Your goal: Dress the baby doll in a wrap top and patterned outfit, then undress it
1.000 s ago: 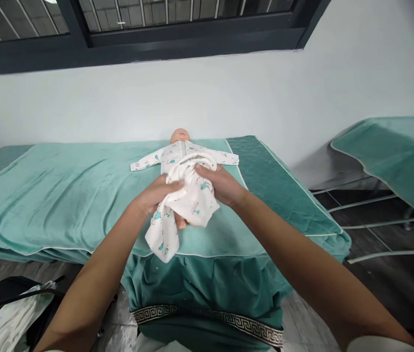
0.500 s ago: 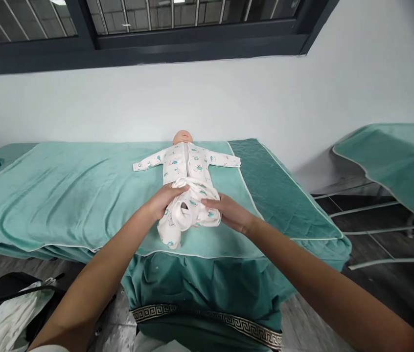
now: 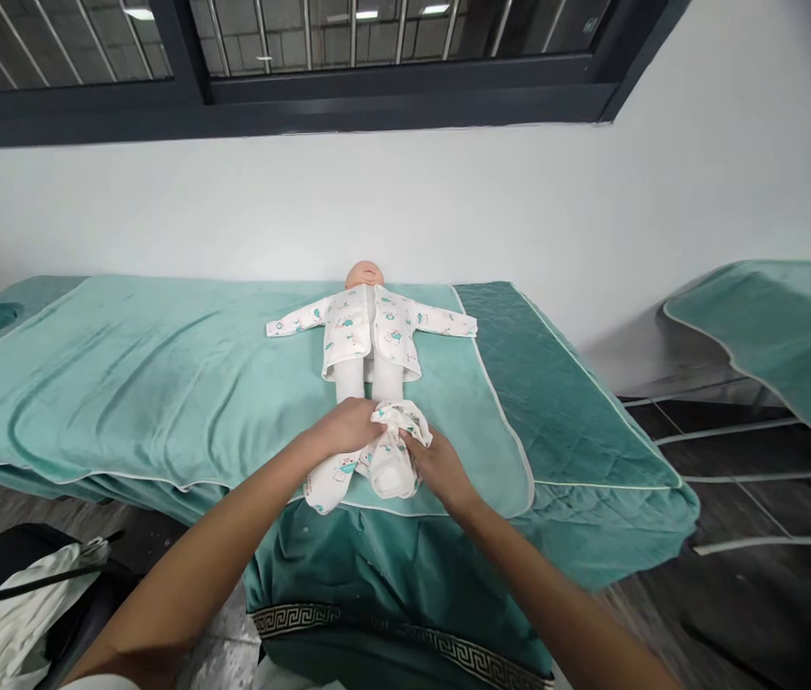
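A baby doll lies on its back on the green bed, arms spread, head toward the wall. It wears a white printed top, parted below the chest. White legs show beneath the hem. White printed baby pants are bunched around the lower legs. My left hand is closed on the pants by one leg, its fingertips partly hidden in the cloth. My right hand grips the gathered fabric from the other side, thumb on top. The doll's feet are hidden.
A light green sheet covers much of the bed, with a darker quilted cover at right. Another green-covered bed with metal rails stands to the right. A black bag with white cloth sits lower left. The window is above.
Both hands have moved down toward the near bed edge with the pants. The pants have slid from the doll's waist to its lower legs, uncovering the white upper legs and top's hem.
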Action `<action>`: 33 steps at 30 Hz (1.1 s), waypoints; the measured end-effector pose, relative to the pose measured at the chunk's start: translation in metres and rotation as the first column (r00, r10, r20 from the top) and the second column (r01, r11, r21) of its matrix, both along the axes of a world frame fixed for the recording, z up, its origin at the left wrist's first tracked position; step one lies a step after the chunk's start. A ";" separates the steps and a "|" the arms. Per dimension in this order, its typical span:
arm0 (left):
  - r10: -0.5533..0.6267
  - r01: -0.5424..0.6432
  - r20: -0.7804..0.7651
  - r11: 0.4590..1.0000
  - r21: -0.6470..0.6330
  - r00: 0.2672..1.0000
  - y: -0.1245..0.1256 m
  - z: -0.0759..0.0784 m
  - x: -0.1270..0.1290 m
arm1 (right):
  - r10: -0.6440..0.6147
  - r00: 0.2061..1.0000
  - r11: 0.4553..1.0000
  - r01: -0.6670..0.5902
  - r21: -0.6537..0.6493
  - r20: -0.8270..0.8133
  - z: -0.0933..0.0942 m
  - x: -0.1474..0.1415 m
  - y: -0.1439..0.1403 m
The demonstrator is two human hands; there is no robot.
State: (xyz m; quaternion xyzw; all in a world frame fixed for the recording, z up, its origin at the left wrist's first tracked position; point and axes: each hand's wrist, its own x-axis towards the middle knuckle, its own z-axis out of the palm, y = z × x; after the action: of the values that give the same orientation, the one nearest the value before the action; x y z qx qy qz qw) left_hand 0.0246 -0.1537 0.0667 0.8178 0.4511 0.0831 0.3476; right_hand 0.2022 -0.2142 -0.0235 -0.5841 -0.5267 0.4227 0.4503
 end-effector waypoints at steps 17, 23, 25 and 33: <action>0.170 -0.018 0.488 0.954 -0.301 0.856 0.048 0.011 -0.015 | -0.104 0.907 0.967 0.188 0.172 -0.408 -0.009 0.001 0.066; 0.041 0.025 0.406 0.988 -0.155 0.913 0.049 0.014 -0.006 | -0.037 0.853 0.999 0.052 0.015 -0.521 0.004 0.008 0.064; -0.056 0.155 0.407 0.964 -0.216 0.912 0.045 0.020 -0.006 | -0.036 0.848 0.999 0.022 -0.032 -0.529 0.006 0.014 0.061; 0.180 -0.180 0.354 0.983 -0.034 0.918 0.055 0.019 0.010 | -0.052 0.892 0.996 0.079 0.042 -0.450 0.008 0.009 0.060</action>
State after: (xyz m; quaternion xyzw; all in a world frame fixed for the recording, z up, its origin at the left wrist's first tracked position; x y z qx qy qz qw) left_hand 0.0344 -0.0984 0.0857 0.7442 0.4542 0.2609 0.4145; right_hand 0.2117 -0.1544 -0.0159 -0.4749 -0.4010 0.5146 0.5907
